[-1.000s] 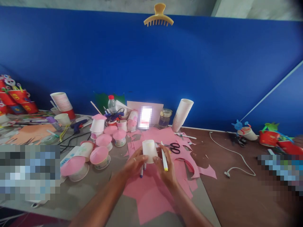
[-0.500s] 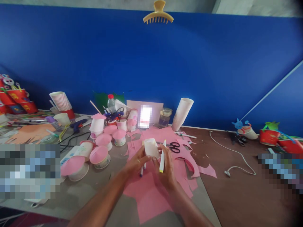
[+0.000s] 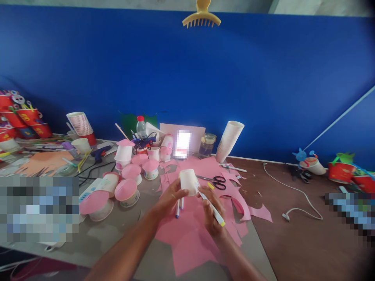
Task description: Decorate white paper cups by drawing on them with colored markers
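Observation:
My left hand (image 3: pixel 170 197) holds a small white paper cup (image 3: pixel 188 181) upside down above the pink paper sheets (image 3: pixel 190 238); two capped markers (image 3: pixel 179 207) hang from the same hand below the cup. My right hand (image 3: pixel 211 208) grips a white marker with a yellow end (image 3: pixel 213 208), its tip against the cup's lower right side. Its yellow cap (image 3: pixel 210 185) shows just above my fingers. Black scissors (image 3: pixel 218 181) lie on the pink paper just beyond the cup.
Several pink-topped paper cups (image 3: pixel 128 191) stand to the left. A leaning stack of white cups (image 3: pixel 229 141), a glass jar (image 3: pixel 207 145) and a water bottle (image 3: pixel 141 127) stand along the blue wall. A white cable (image 3: pixel 301 199) lies on the brown table at right.
My right hand turned the yellow-ended marker from upright to slanting, with its tip now on the cup. The cup tilted slightly in my left hand.

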`<control>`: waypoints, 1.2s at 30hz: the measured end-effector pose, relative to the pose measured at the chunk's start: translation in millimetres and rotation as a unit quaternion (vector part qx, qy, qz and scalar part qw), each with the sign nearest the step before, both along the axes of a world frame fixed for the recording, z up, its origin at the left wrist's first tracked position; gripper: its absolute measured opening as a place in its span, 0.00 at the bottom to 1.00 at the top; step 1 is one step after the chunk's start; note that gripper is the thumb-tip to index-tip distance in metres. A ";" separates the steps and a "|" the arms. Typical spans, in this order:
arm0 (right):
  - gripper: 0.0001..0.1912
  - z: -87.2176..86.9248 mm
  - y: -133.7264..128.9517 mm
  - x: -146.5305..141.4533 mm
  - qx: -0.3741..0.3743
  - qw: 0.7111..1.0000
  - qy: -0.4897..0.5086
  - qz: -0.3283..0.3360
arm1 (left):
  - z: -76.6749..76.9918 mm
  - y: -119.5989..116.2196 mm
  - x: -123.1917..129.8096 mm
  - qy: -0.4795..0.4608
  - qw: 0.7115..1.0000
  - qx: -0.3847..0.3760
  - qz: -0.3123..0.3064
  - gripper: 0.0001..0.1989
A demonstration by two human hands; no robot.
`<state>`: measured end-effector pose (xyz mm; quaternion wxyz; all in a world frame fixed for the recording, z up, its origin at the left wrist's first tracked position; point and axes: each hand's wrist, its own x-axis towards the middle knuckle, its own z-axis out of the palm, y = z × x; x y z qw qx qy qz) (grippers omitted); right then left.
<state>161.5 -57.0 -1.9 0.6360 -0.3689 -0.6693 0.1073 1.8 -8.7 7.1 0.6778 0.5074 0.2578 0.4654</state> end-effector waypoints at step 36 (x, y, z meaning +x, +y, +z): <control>0.08 0.1 4.1 -1.0 0.004 0.999 0.003 -0.038 | -6.5 2.7 0.0 0.021 1.000 -0.008 0.013 0.26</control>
